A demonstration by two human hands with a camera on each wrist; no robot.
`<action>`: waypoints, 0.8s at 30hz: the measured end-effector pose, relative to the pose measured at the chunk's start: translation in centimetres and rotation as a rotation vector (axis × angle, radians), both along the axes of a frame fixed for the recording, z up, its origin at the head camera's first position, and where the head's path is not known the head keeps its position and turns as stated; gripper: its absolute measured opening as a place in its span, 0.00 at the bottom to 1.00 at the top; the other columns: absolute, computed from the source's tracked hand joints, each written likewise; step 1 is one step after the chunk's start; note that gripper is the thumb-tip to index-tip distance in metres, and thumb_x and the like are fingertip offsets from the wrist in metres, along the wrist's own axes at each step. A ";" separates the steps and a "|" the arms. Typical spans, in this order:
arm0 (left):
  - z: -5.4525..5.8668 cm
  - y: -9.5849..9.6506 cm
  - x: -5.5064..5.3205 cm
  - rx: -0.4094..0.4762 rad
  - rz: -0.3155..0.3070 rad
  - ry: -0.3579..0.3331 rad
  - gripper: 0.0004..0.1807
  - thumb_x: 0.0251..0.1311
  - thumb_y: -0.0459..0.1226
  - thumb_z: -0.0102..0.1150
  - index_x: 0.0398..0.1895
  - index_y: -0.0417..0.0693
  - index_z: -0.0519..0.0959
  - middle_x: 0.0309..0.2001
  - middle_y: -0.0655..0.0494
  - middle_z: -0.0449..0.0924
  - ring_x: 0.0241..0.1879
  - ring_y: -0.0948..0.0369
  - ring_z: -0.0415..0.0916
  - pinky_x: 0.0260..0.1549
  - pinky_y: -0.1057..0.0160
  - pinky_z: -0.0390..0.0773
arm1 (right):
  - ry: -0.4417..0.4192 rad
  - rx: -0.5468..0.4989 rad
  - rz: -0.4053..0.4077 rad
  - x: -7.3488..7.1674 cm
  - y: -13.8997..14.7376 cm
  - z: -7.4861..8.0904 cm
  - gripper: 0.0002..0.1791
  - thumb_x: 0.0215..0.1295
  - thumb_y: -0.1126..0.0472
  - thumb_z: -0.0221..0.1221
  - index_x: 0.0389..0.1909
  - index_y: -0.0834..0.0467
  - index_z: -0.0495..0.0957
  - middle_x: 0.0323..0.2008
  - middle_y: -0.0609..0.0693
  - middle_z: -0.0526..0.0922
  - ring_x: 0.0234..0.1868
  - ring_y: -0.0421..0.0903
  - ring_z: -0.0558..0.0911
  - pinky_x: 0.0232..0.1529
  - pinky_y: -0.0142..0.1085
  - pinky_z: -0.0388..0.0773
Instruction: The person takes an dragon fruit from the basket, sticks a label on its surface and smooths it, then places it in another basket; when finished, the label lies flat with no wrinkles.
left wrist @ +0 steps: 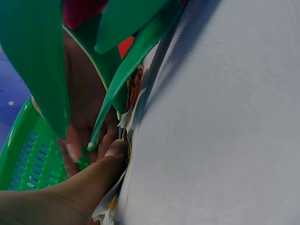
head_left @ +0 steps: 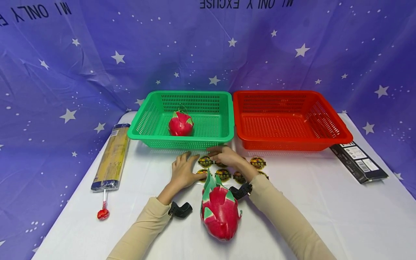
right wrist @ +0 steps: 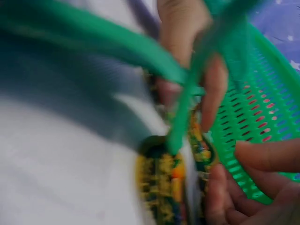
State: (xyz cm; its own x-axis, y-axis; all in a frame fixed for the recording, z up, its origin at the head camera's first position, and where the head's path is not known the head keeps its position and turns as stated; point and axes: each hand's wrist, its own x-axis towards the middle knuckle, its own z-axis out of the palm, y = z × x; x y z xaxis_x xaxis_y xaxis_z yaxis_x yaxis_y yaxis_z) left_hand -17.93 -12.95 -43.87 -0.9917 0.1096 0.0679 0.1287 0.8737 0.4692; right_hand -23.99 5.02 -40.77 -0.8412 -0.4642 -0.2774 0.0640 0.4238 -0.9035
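Note:
Several round black-and-gold stickers lie in rows on the table between my hands. My left hand rests at the left side of them, fingers spread, its thumb touching the sticker sheet's edge. From the right my right hand reaches over the back row, fingers pointing left, with fingertips right at the sheet in the right wrist view. A large dragon fruit, red with green leaves, lies in front of the stickers between my forearms. Its leaves partly hide my left hand in the left wrist view.
A green basket holding a smaller dragon fruit stands behind my hands. Beside it is a red basket. A wrapped yellow package and a red lollipop lie at left; a black box lies at right.

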 end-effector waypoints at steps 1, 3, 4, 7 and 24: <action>0.0 0.0 0.0 0.002 -0.001 0.003 0.43 0.39 0.57 0.67 0.61 0.53 0.67 0.66 0.43 0.56 0.63 0.47 0.51 0.57 0.44 0.52 | 0.020 0.009 -0.002 0.0 0.0 -0.2 0.23 0.59 0.69 0.52 0.58 0.60 0.69 0.52 0.61 0.76 0.51 0.51 0.76 0.44 0.35 0.75; 0.1 0.0 0.0 0.006 -0.004 0.007 0.43 0.39 0.57 0.67 0.61 0.53 0.67 0.66 0.43 0.56 0.63 0.47 0.51 0.57 0.44 0.52 | 0.067 0.027 -0.011 0.1 -0.2 -0.6 0.23 0.58 0.70 0.52 0.57 0.61 0.70 0.50 0.61 0.78 0.48 0.50 0.77 0.41 0.33 0.74; 0.1 0.0 0.0 0.008 -0.004 0.006 0.43 0.39 0.57 0.67 0.61 0.53 0.67 0.65 0.43 0.56 0.63 0.47 0.51 0.57 0.45 0.52 | 0.093 0.033 -0.016 0.2 -0.3 -0.7 0.23 0.57 0.71 0.53 0.56 0.61 0.71 0.48 0.61 0.78 0.47 0.50 0.78 0.40 0.32 0.74; 0.2 0.0 0.1 0.011 -0.004 0.004 0.42 0.39 0.56 0.67 0.61 0.52 0.67 0.65 0.42 0.56 0.63 0.47 0.51 0.57 0.45 0.52 | 0.185 0.064 -0.028 0.4 -0.6 -1.2 0.24 0.55 0.71 0.55 0.55 0.62 0.72 0.44 0.60 0.80 0.45 0.49 0.79 0.38 0.31 0.74; 0.2 0.0 0.2 0.002 -0.004 -0.004 0.42 0.40 0.57 0.66 0.60 0.50 0.67 0.66 0.42 0.56 0.63 0.47 0.51 0.57 0.44 0.52 | 0.331 0.014 -0.093 0.8 -1.0 -2.3 0.23 0.53 0.70 0.59 0.53 0.62 0.72 0.34 0.59 0.80 0.33 0.44 0.78 0.31 0.29 0.72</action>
